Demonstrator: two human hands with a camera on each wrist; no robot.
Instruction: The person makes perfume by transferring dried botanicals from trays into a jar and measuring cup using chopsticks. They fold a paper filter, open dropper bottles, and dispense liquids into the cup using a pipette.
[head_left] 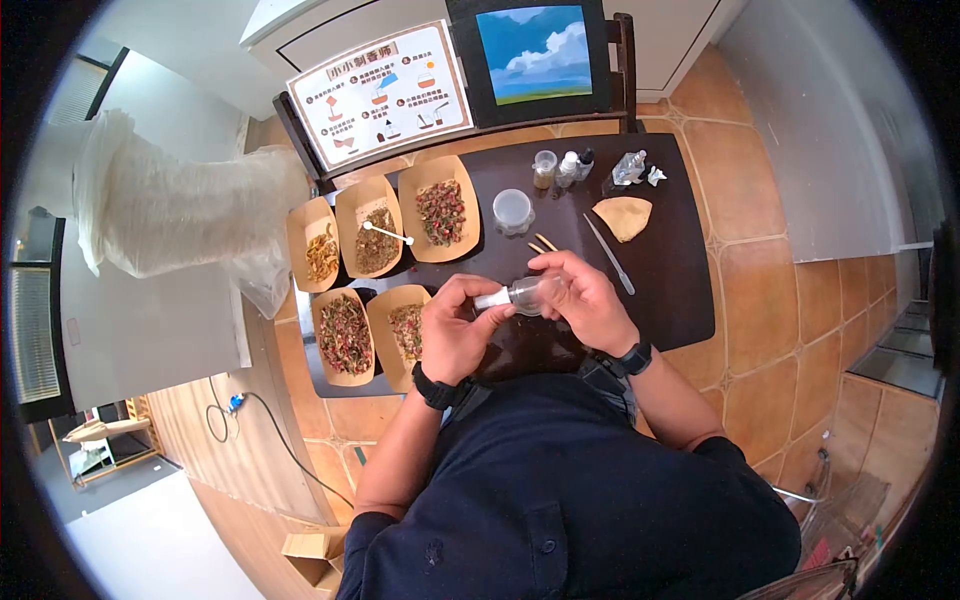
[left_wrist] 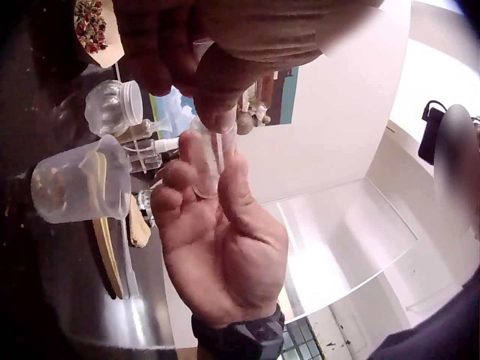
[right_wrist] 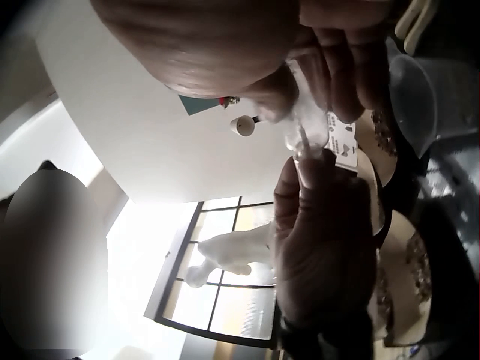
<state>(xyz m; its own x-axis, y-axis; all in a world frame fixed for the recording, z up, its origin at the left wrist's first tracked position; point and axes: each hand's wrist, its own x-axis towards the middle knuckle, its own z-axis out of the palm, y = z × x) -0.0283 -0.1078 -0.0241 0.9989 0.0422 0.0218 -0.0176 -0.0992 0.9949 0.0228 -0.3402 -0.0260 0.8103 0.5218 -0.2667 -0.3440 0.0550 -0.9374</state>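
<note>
Both hands meet above the near middle of the table around a small clear bottle (head_left: 525, 295) with a white top (head_left: 492, 299). My left hand (head_left: 458, 325) pinches the white top between thumb and fingers. At the other end, my right hand (head_left: 590, 305) holds the clear body, its thumb and fingers curled round it. A thin pale tube (right_wrist: 303, 135) shows inside the bottle in the right wrist view. Beside the hands stands a clear plastic cup (left_wrist: 82, 180) with something brownish low in it. Wooden tongs (head_left: 541, 243) lie just beyond the right hand.
Several paper trays (head_left: 347, 338) of dried flowers and herbs fill the left side; a white spoon (head_left: 388, 233) lies across one. Farther back stand a lidded jar (head_left: 513, 212) and small bottles (head_left: 568, 168). A pipette (head_left: 610, 255) and brown folded paper (head_left: 624, 217) lie right.
</note>
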